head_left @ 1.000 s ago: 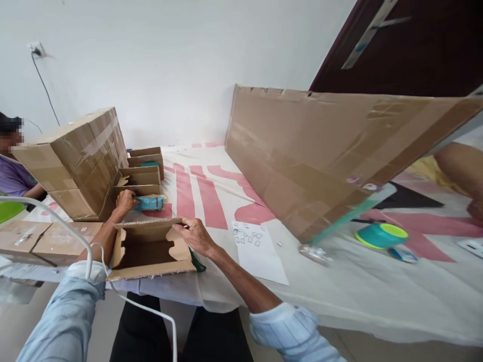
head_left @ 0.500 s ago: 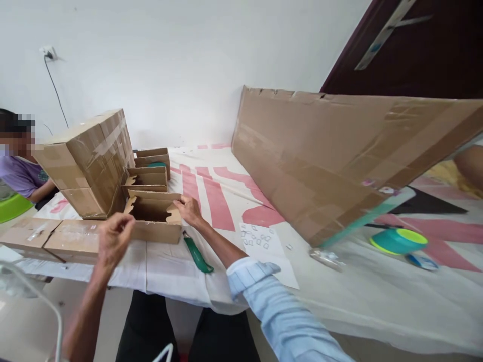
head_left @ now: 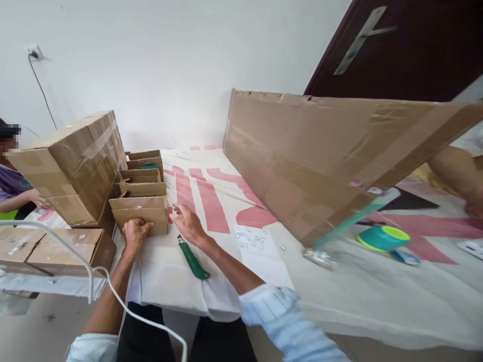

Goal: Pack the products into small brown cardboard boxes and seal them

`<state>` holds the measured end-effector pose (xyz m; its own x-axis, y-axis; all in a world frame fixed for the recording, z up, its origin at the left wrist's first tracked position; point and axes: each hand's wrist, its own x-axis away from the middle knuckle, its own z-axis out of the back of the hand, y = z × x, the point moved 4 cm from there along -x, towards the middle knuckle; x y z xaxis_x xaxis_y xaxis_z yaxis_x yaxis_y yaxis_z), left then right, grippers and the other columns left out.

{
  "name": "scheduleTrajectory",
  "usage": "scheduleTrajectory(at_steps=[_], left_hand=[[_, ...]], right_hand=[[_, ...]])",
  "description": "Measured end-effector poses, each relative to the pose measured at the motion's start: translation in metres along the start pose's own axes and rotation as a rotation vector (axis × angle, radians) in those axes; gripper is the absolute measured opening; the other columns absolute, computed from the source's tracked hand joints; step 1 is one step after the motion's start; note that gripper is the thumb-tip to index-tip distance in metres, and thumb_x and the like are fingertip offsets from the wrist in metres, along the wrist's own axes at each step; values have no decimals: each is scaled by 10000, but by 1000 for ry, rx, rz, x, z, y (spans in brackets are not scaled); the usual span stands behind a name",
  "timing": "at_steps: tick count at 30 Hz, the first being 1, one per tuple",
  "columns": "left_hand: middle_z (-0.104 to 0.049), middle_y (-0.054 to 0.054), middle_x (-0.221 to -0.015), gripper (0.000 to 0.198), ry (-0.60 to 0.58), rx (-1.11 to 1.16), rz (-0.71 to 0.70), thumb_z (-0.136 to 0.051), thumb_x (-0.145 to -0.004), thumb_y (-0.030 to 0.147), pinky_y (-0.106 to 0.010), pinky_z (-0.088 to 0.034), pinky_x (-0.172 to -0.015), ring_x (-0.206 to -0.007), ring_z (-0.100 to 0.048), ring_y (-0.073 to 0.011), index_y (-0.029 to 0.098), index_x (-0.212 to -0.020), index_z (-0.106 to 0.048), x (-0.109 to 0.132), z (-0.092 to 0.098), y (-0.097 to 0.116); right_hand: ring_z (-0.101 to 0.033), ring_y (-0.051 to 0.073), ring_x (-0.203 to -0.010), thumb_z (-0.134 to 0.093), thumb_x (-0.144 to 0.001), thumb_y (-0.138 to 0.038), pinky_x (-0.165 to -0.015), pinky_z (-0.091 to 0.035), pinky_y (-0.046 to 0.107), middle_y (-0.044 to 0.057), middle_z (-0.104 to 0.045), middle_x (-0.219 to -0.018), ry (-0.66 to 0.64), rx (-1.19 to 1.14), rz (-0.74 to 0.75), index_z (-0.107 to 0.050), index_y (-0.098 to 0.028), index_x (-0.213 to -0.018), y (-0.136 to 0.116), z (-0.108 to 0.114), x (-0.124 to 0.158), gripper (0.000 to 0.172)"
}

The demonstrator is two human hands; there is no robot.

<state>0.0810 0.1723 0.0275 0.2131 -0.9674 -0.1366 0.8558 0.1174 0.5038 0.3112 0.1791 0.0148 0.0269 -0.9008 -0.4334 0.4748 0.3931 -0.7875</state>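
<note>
Front carton [head_left: 139, 209] facing mouth-up, long axis running left-right | left hand [head_left: 134, 235] touching it, grip unclear | right hand [head_left: 188, 224] hovering beside, spread

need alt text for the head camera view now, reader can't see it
A left hand touches the near side of a small cardboard box on a cloth-covered table, with the right hand close beside the box. A green-handled tool and a marked sheet of paper lie nearby; a large cardboard panel stands at right.
</note>
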Motion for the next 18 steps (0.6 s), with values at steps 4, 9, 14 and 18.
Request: scheduleTrajectory(at_steps=[4,9,14,18], left_hand=[[-826,-108,-820,311,-13,-4,-13,-768,-856,530,-341,-442,-723,-875,-761,-311,241,-751,-814,8,-9,-7],[-834,-120,-824,339,-43,-6,-18,-722,-895,524,-354,-453,-719,-847,-760,-317,245,-728,-818,11,-28,-14],[-849,-174,-976,323,-20,-11,7,-682,-939,470,-371,-497,-789,-964,-775,-340,205,-929,-866,-41,-36,-5],[-843,-206,-1019,341,-1,-24,23,-706,-923,475,-396,-524,-835,-1046,-771,-376,183,-979,-872,-92,-46,6]], right_hand=[[-711,291,-1145,-611,-975,-333,-1030,-578,465,120,-753,-1184,22,57,60,-711,-238,-1303,19,14,63,356],[-707,315,-1128,-609,-975,-307,-1012,-589,489,127,-756,-1165,17,140,33,-717,-259,-1270,45,24,112,317],[-704,321,-1082,-580,-998,-299,-970,-598,488,123,-752,-1127,20,162,24,-712,-267,-1206,59,30,125,249],[-703,307,-1067,-548,-1021,-273,-945,-601,467,121,-741,-1103,50,156,49,-706,-271,-1166,63,31,128,215]])
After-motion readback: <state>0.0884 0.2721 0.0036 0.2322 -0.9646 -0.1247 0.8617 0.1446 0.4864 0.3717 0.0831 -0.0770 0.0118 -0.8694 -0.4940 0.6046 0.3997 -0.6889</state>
